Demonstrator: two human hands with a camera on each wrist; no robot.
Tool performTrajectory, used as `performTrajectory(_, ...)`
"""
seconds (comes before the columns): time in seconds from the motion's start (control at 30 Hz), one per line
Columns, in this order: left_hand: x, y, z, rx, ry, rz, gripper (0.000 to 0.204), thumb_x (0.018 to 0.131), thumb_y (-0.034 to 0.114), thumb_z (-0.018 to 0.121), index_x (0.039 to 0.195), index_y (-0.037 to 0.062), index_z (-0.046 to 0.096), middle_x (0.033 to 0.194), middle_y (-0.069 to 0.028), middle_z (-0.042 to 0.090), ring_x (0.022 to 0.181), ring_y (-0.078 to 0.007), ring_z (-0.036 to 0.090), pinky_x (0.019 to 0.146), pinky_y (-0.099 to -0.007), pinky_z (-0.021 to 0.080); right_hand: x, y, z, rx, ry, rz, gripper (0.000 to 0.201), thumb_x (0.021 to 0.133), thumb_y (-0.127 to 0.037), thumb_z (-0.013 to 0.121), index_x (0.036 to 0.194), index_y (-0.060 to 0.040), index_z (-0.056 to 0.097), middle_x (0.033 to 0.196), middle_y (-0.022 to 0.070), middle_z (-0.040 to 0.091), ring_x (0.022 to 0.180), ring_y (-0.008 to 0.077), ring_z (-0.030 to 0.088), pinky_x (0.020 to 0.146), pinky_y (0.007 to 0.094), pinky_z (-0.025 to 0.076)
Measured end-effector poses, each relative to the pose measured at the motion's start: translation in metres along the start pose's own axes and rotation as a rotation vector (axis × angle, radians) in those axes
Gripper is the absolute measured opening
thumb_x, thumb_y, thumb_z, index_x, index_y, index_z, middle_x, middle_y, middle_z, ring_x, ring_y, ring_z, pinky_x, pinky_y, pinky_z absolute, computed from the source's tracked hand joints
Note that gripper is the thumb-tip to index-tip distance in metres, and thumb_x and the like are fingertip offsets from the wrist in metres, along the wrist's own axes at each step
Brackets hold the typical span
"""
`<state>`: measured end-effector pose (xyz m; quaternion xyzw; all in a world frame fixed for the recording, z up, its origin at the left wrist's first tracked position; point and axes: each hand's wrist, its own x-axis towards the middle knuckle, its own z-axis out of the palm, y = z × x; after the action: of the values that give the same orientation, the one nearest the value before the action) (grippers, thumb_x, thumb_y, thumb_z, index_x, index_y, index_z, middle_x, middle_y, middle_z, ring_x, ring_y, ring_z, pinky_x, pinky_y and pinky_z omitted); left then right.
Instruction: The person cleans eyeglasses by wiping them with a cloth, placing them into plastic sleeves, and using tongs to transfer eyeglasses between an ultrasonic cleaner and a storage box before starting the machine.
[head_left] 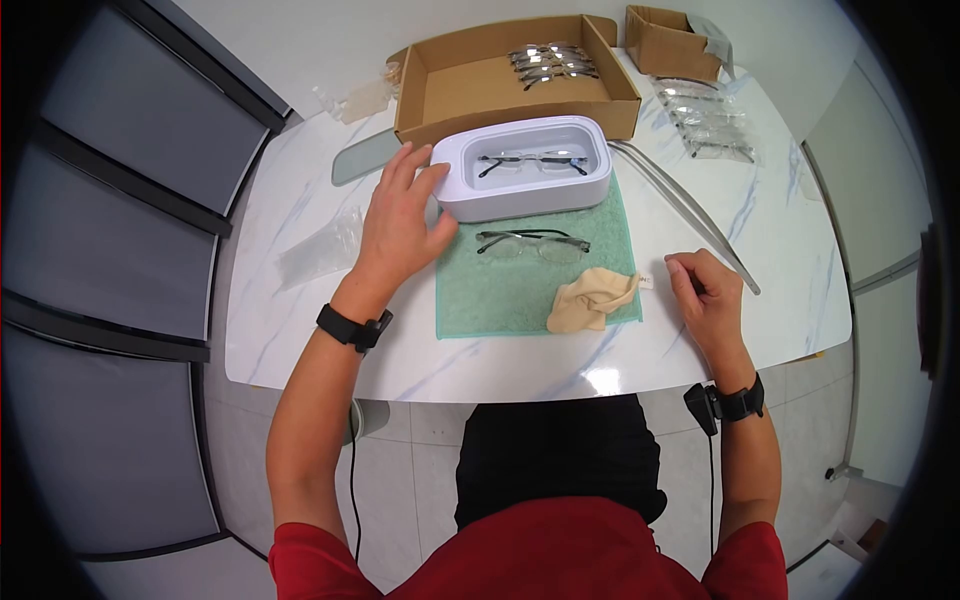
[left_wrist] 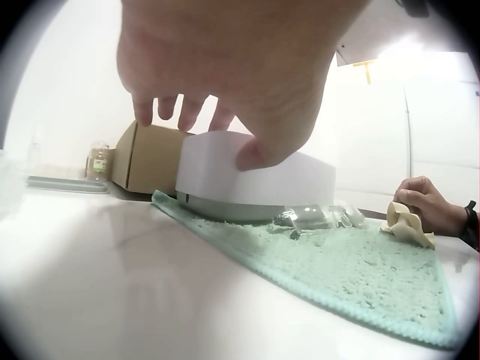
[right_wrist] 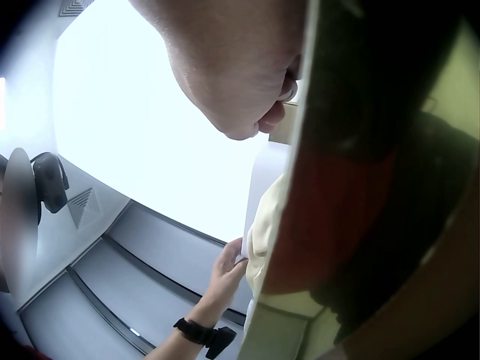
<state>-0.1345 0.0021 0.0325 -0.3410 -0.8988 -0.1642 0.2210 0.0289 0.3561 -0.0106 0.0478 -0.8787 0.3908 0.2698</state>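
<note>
My left hand (head_left: 400, 222) touches the left end of a white ultrasonic cleaner (head_left: 520, 204), its fingers spread out and the thumb against the side wall. Inside the cleaner's basin lies a pair of glasses (head_left: 577, 160) with dark temples. A second pair of glasses (head_left: 535, 243) rests folded on the green towel (head_left: 485, 305) in front of the cleaner. To its right sits a crumpled beige cloth (head_left: 588, 302). My right hand (head_left: 708, 295) rests on the table beside this cloth, fingers loosely curled and holding nothing. Long metal tweezers (head_left: 690, 208) lie just beyond it.
Behind the cleaner stands an open cardboard box (head_left: 455, 85) holding several glasses (head_left: 553, 68). A smaller box (head_left: 665, 45) and bagged glasses (head_left: 707, 120) are at the back right. On the left lie a grey lid (head_left: 362, 158) and a clear plastic bag (head_left: 320, 250).
</note>
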Motion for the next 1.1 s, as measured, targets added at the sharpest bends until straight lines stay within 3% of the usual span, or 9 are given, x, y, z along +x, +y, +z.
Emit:
performTrajectory(0.8,0.0021,-0.0048,0.0034,-0.047,-0.012,-0.052,0.048,0.072,0.013,0.067,0.119,0.0017,0.067,0.136,-0.0207,0.058,0.140,-0.0407,0.043,0.112,-0.0487,0.043,-0.0003,-0.0013,0.0005,-0.034,0.004,0.003,0.002,0.088,-0.001,0.072,0.090,-0.0020,0.071,0.071,0.0088,0.064,0.058,0.0176,0.060,0.054,0.0288,0.046)
performTrajectory(1.1,0.0042,0.0037,0.0014,-0.053,0.058,-0.061,0.045,0.071,0.010,0.067,0.115,0.0001,0.065,0.135,-0.0196,0.057,0.140,-0.0398,0.043,0.112,-0.0483,0.043,0.0003,-0.0026,-0.0003,-0.016,0.006,0.013,0.002,0.089,-0.001,0.071,0.090,-0.0015,0.071,0.071,0.0085,0.064,0.058,0.0177,0.061,0.055,0.0285,0.046)
